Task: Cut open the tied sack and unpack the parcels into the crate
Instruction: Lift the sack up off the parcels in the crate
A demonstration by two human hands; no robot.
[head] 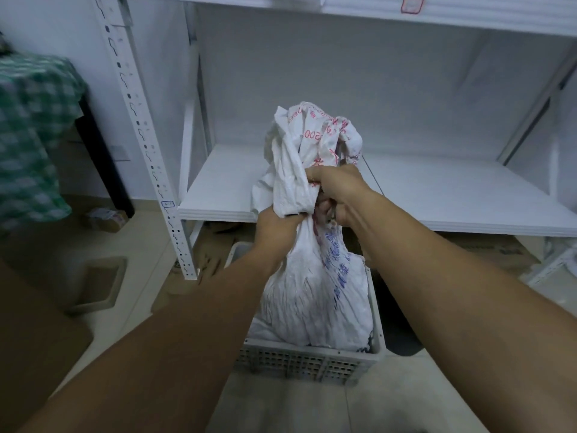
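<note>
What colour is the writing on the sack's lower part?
Blue, on the white sack; head view.

A storeroom is suggested by white slotted-steel shelving [146, 135], flattened cardboard [215, 257] on the tiled floor [281, 407], and a perforated crate [312, 364].

Looks down on a white woven sack [315, 295] set upright in a grey perforated crate [312, 364] on the tiled floor [281, 407]. Grips the bunched neck from the left with the left hand [278, 226]; curls the right hand [340, 192] round it just beside, slightly higher. Faces a white shelf [437, 195], a green checked cloth [28, 135] at far left.
</note>
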